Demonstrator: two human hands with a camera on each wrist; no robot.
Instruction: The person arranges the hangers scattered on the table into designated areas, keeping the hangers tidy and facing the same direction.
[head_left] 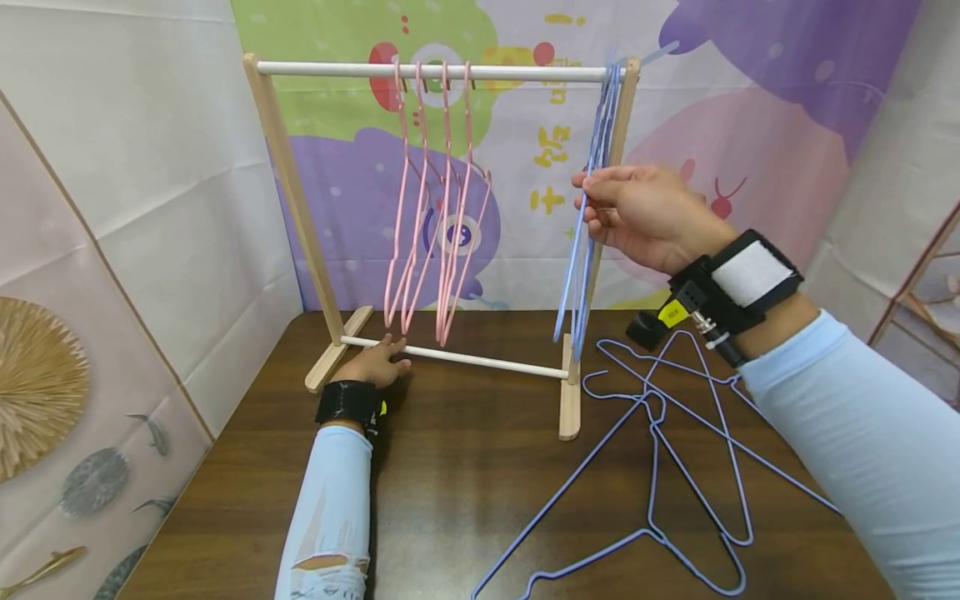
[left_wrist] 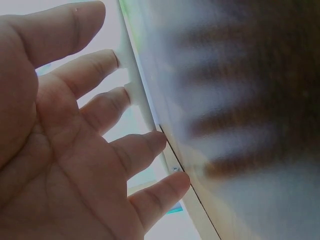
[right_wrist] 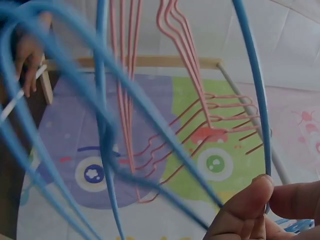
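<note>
At the rack's right end, my right hand (head_left: 648, 208) pinches a blue hanger (head_left: 572, 267) between thumb and fingertips. That hanger is among several blue hangers bunched on the white top rail (head_left: 540, 74) beside the right post. The right wrist view shows thumb and finger meeting on the blue wire (right_wrist: 260, 90). My left hand (head_left: 372, 364) is at the left end of the lower bar (head_left: 480, 359), fingers spread; in the left wrist view its fingers (left_wrist: 150, 150) extend without curling round anything. Several pink hangers (head_left: 447, 208) hang mid-rail, between my two hands.
Several loose blue hangers (head_left: 652, 525) lie overlapping on the brown wooden table (head_left: 450, 492), front right. The rack's wooden feet (head_left: 570, 408) stand on the table. Behind hangs a cartoon-printed cloth (head_left: 330, 192). A black object (head_left: 647, 330) sits behind the loose hangers.
</note>
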